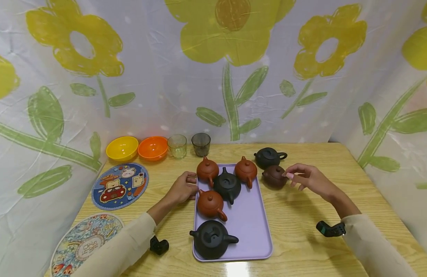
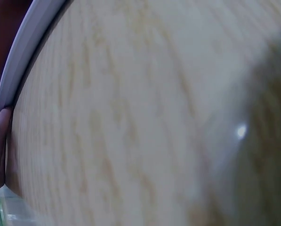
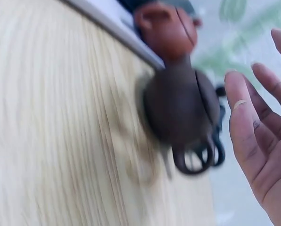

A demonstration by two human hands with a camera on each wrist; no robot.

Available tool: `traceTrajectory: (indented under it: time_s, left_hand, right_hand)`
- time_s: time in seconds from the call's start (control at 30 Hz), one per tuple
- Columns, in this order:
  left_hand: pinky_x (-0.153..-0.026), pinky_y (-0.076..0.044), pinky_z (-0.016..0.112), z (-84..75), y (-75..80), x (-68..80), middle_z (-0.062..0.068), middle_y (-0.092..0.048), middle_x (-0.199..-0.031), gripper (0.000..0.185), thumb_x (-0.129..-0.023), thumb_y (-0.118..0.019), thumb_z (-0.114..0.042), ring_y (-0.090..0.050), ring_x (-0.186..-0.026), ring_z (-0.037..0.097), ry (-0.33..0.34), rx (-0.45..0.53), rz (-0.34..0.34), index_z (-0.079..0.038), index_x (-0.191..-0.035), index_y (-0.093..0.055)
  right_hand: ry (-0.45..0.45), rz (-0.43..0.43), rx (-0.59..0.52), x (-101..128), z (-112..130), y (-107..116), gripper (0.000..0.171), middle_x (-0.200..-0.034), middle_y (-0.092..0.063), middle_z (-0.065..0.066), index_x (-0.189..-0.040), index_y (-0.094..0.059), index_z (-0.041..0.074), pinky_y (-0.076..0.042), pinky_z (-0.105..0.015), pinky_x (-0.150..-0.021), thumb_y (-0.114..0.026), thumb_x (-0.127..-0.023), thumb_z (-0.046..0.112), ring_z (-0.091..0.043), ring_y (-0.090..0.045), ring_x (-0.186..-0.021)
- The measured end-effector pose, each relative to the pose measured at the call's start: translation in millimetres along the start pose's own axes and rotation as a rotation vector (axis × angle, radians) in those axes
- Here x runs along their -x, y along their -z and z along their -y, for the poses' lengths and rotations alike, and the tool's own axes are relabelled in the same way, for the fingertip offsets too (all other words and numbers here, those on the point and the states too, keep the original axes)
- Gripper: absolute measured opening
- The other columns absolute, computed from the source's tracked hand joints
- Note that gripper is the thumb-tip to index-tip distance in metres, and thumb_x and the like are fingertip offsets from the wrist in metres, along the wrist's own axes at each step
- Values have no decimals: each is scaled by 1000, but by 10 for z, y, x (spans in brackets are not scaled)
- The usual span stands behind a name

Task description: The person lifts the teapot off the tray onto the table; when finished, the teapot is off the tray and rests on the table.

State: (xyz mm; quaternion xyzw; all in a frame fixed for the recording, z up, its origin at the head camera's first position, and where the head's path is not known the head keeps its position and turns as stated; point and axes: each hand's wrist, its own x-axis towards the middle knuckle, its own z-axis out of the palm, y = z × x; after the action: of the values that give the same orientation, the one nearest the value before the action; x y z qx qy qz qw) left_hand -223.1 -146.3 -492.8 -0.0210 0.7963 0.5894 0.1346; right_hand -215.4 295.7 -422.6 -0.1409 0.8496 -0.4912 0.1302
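A lilac tray (image 1: 248, 234) lies on the table, and my left hand (image 1: 182, 187) holds its left rim with the fingers. Close up, a finger (image 2: 0, 136) laps over the tray's edge (image 2: 25, 52). Relaxed and apart from anything, my right hand (image 1: 308, 179) hovers beside the handle of a dark brown teapot (image 1: 274, 177). In the right wrist view that teapot (image 3: 178, 106) stands left of the fingertips. On the tray are red-brown teapots (image 1: 207, 170) (image 1: 246, 170) (image 1: 210, 204), a black teapot (image 1: 227, 185) and a larger black teapot (image 1: 211, 239).
Another black teapot (image 1: 269, 157) stands behind the dark brown one. Along the back are a yellow bowl (image 1: 122, 149), an orange bowl (image 1: 153, 148), a clear glass (image 1: 177, 146) and a grey glass (image 1: 201, 144). Two round mats (image 1: 120, 186) (image 1: 87, 242) lie at the left.
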Motion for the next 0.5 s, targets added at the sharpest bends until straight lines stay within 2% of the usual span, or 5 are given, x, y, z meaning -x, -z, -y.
traceTrajectory:
  time_s: [0.23, 0.4, 0.5]
  left_hand:
    - [-66, -62, 36, 14, 21, -5, 24, -53, -129, 54, -89, -62, 2, -65, -105, 29, 13, 5, 11, 1, -140, -46]
    - [-64, -62, 35, 1, 19, -4, 24, -54, -128, 55, -87, -64, 2, -65, -96, 26, 15, -4, 3, 2, -139, -47]
    - [-62, -62, 34, -5, 17, -14, 24, -54, -126, 55, -85, -64, 2, -63, -88, 22, 18, -3, -7, 2, -138, -48]
  right_hand:
    - [87, 158, -11, -4, 200, -352, 25, -111, -62, -28, -119, -64, 5, -57, -40, -63, -59, -101, 22, -36, -64, -84]
    - [142, 259, 3, -3, 323, -660, 22, -109, -66, -24, -116, -67, 6, -56, -37, -59, -61, -100, 20, -29, -65, -78]
    - [156, 304, -1, 8, 402, -833, 21, -103, -68, -22, -113, -69, 6, -54, -35, -56, -63, -99, 20, -31, -66, -74]
